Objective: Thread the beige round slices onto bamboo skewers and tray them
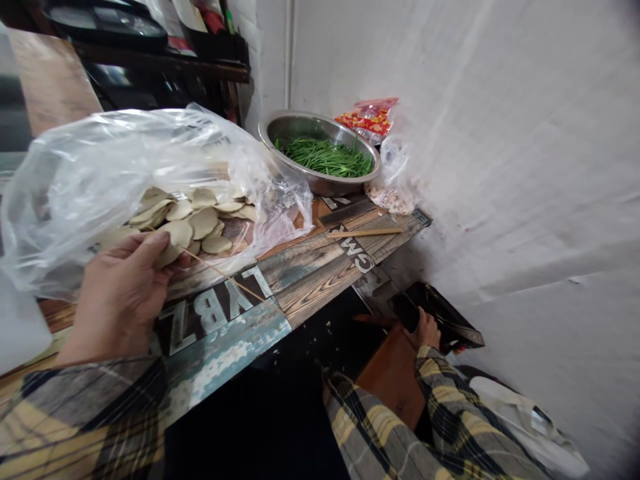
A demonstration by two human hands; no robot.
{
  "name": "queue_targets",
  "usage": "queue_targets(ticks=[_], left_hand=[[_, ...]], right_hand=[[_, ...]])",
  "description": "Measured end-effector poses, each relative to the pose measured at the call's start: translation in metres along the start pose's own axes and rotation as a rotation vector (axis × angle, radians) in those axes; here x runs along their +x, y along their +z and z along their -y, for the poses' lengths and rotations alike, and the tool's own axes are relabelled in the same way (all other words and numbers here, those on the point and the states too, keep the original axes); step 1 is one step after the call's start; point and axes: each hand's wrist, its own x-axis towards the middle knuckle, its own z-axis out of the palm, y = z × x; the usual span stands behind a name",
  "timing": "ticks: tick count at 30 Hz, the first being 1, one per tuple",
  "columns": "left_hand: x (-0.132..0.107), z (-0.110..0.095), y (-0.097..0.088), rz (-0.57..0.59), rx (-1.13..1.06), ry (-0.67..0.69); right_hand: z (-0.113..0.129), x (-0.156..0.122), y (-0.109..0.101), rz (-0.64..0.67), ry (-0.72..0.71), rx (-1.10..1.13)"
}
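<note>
My left hand (125, 287) pinches a flat, pale round slice (177, 239) with a thin wooden skewer (227, 277) through it. The skewer's free end points right and down over the table edge. Just behind this hand, more round slices (200, 217) lie piled at the mouth of a clear plastic bag (115, 147). Low on the right, below the table's height, my right hand (427, 331) is closed around a dark, flat object (405, 311) that looks like a phone. It is beside a black open box (453, 323); part of its fingers are hidden.
A steel bowl (267, 127) of green chives (325, 157) stands at the back of the wood-patterned table (310, 283). Skewers (367, 233) lie near its right end. A knotted bag (395, 180) and a red packet (370, 119) sit by the white wall (525, 147).
</note>
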Motion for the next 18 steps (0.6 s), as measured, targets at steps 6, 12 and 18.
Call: queue_targets(ticks=[6, 12, 18], left_hand=[[-0.0022, -0.0027, 0.0003, 0.001, 0.013, -0.016], [-0.0004, -0.0022, 0.0026, -0.082, -0.014, -0.02], [-0.0046, -0.0046, 0.0037, -0.033, -0.004, -0.023]], right_hand=[[-0.0038, 0.0087, 0.0079, 0.002, 0.039, 0.009], [-0.0055, 0.0084, 0.0093, -0.011, 0.024, 0.032], [-0.0057, 0.0088, 0.0083, -0.015, 0.037, 0.046]])
